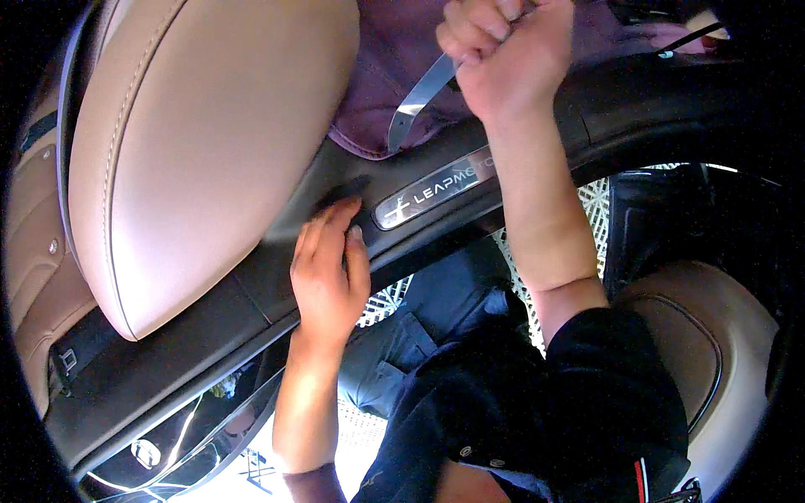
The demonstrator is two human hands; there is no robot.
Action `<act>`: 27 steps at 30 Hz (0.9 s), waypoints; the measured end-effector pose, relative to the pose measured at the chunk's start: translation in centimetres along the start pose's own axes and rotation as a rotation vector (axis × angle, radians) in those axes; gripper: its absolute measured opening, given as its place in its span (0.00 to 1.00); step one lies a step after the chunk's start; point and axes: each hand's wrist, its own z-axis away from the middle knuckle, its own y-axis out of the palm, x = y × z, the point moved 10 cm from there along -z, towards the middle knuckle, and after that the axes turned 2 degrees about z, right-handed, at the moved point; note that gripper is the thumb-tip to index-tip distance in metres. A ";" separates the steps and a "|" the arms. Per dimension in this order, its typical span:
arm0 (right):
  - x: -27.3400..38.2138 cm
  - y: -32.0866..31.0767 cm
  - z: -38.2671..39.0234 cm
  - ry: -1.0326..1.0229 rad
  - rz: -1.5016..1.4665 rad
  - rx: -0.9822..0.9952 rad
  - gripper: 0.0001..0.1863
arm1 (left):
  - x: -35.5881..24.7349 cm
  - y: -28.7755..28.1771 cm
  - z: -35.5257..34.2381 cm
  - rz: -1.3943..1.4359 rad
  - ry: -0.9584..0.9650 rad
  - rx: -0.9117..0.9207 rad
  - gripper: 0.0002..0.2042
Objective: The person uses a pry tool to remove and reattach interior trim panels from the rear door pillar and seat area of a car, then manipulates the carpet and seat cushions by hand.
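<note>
My right hand (521, 63) is closed at the top of the view, above the purple floor carpet (369, 109). From its fist a flat, curved, shiny metal strip (419, 99) slants down toward the black door sill (344, 180), its end by the carpet's stitched edge. My fingers hide the strip's upper part. Lower and to the left, my left hand (329, 268) lies on the sill, thumb apart from the stretched fingers, with nothing seen in it. Just right of its fingertips sits a shiny sill plate (436, 191), its far end partly covered by my right forearm.
A beige seat (218, 142) fills the upper left, beside the sill. Below the sill, white grid flooring (390, 302) shows. Another beige padded seat-like part (713, 335) stands at the lower right. A glossy dark panel (193, 436) lies at the lower left.
</note>
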 end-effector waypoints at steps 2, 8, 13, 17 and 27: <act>-0.7 0.2 0.4 0.030 0.004 -0.046 0.26 | 1.1 0.7 -0.2 -0.037 -0.054 0.033 0.13; -2.0 0.8 -0.2 0.089 0.047 0.097 0.28 | 1.3 0.6 -0.6 0.030 -0.084 0.007 0.12; -2.2 2.8 1.7 0.111 0.053 0.141 0.28 | -1.1 0.7 -4.6 0.165 0.051 -0.093 0.14; -2.1 3.2 5.1 -0.094 -0.041 0.232 0.28 | -4.1 3.1 -9.8 0.155 0.240 -0.022 0.10; -2.7 -5.7 -0.1 -0.007 0.151 -0.420 0.25 | -0.3 9.6 -13.3 -0.117 -0.012 0.029 0.11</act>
